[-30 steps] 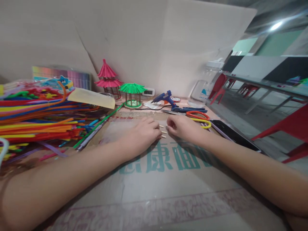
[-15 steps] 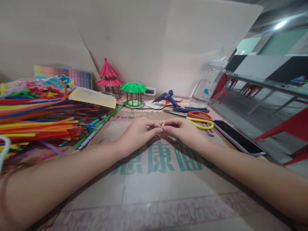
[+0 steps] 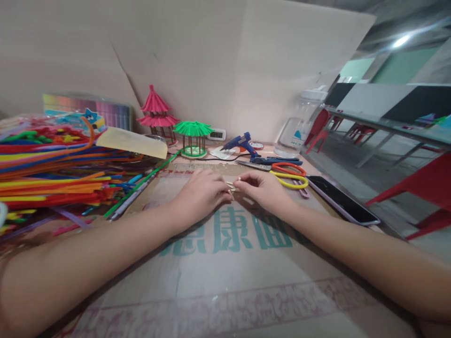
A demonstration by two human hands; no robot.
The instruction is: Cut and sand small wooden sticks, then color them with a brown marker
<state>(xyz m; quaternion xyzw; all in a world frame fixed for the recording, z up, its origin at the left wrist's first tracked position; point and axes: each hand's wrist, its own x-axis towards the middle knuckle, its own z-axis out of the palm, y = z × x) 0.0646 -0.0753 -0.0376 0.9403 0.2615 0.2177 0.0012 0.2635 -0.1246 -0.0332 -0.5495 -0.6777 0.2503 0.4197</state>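
My left hand (image 3: 203,193) and my right hand (image 3: 261,189) meet at the middle of a flat cardboard sheet (image 3: 225,263) with green printed characters. Both are closed in a pinch on small pale wooden sticks (image 3: 234,184), whose ends show between the fingertips. The left hand rests low on the cardboard. The right hand's fingertips hold one stick end slightly raised.
A heap of coloured pipe cleaners (image 3: 52,169) fills the left. Behind stand a pink pavilion model (image 3: 157,115) and a green one (image 3: 194,137). A blue glue gun (image 3: 243,143), scissors (image 3: 287,171), a phone (image 3: 341,199) and a clear jug (image 3: 299,126) lie at the right.
A second ago the sticks lay on the cardboard between my hands. My hands have since closed together and picked them up in a pinch.
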